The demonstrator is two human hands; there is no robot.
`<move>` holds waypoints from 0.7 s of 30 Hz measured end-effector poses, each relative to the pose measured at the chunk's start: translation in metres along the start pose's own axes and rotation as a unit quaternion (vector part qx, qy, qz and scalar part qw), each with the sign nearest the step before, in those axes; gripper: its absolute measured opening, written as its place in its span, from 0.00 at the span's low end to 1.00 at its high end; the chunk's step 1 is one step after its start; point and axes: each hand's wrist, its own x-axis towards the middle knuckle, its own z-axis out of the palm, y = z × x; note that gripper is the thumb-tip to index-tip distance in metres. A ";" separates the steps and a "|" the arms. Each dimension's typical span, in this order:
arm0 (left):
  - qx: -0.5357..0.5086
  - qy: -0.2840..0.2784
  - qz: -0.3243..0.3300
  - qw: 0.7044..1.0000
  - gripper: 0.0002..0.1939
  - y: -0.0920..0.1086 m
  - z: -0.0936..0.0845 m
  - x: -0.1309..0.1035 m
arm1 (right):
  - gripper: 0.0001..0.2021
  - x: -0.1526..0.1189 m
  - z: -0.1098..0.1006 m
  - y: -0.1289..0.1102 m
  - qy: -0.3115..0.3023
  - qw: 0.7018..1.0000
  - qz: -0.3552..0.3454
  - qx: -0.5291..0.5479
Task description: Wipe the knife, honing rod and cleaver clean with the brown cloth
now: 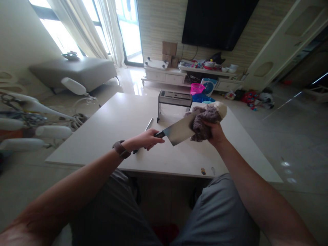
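Observation:
My left hand [150,139] is closed round the black handle of a cleaver [180,130], whose broad blade points right. A fluffy brown and cream cloth [205,121] is bunched in my right hand [216,133] and covers the far end of the blade. Both are held above the white table [102,133]. Beneath and behind my left hand lies a thin, long tool with a shiny shaft [148,124] and a dark end; my hand hides its middle. Just beyond the blade stands a knife block [175,106] with a slotted dark top and clear sides.
Near the table's front edge lie two small objects, one yellow and dark [203,171], one pale [213,170]. Past the far edge are a pink basket [196,89] and blue tubs. White lamp-like parts [74,86] with cables stand at the left.

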 end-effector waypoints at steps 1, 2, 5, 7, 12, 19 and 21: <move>-0.010 0.006 0.007 1.000 0.13 0.000 0.003 0.000 | 0.19 0.001 0.000 -0.001 0.012 1.000 0.001 0.013; -0.018 0.015 0.016 1.000 0.12 -0.001 0.006 0.001 | 0.17 0.002 0.000 -0.001 0.023 0.999 0.006 0.024; -0.053 0.053 0.055 0.996 0.13 -0.004 0.017 0.005 | 0.13 0.001 0.003 0.000 0.029 0.998 0.027 0.045; -0.101 0.075 0.080 0.989 0.15 -0.006 0.025 0.010 | 0.13 -0.002 0.008 0.002 0.023 0.998 0.034 0.057; -0.149 0.093 0.100 0.979 0.15 -0.011 0.043 0.018 | 0.17 -0.018 0.030 0.015 -0.005 0.997 0.050 0.063; -0.068 0.049 0.084 0.993 0.11 -0.008 0.055 0.012 | 0.21 -0.033 0.043 0.028 0.044 0.994 0.061 0.082; -0.077 0.039 0.075 0.993 0.11 -0.006 0.056 0.011 | 0.21 -0.030 0.040 0.026 0.039 0.995 0.047 0.074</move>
